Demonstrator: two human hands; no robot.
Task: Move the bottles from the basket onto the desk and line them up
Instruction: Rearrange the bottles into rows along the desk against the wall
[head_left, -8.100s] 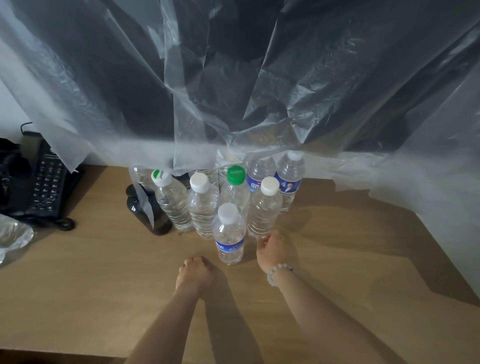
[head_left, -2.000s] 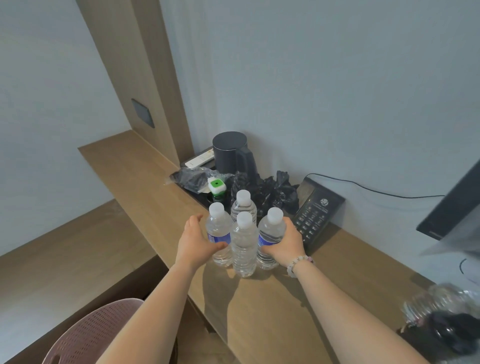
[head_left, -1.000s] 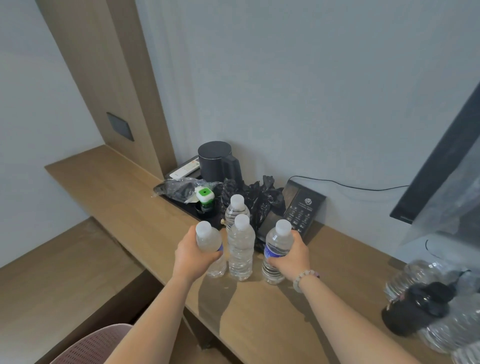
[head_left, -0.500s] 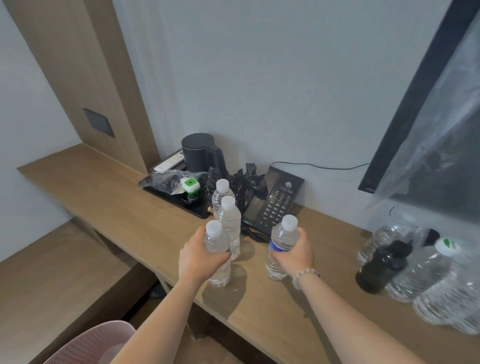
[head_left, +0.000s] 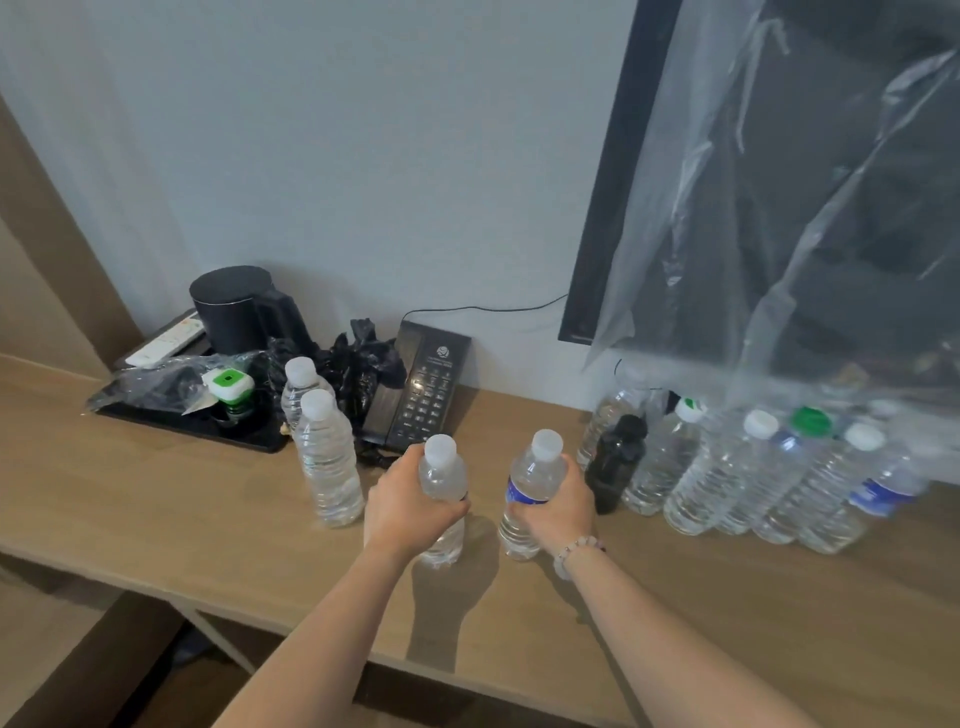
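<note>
Wooden and long, the table (head_left: 156, 519) fills the head view. The left hand (head_left: 402, 506) is wrapped round one bottle (head_left: 441, 473). The right hand (head_left: 558, 506) is wrapped round a blue-label bottle (head_left: 535, 467). Both bottoms seem to touch the table. Two more bottles (head_left: 327, 457) stand near the phone (head_left: 423, 389). A long row (head_left: 753, 478) stands to the right. The step looks like lining up. Next, both held bottles probably need to go beside that row.

Just the one cam here, head-worn and wide-angle, looking forward and down across the bench (head_left: 156, 519) at the wall (head_left: 363, 156). It's pretty close in: both forearms (head_left: 322, 639) poke in at the bottom edge, and the bench fills the lower half.
</note>
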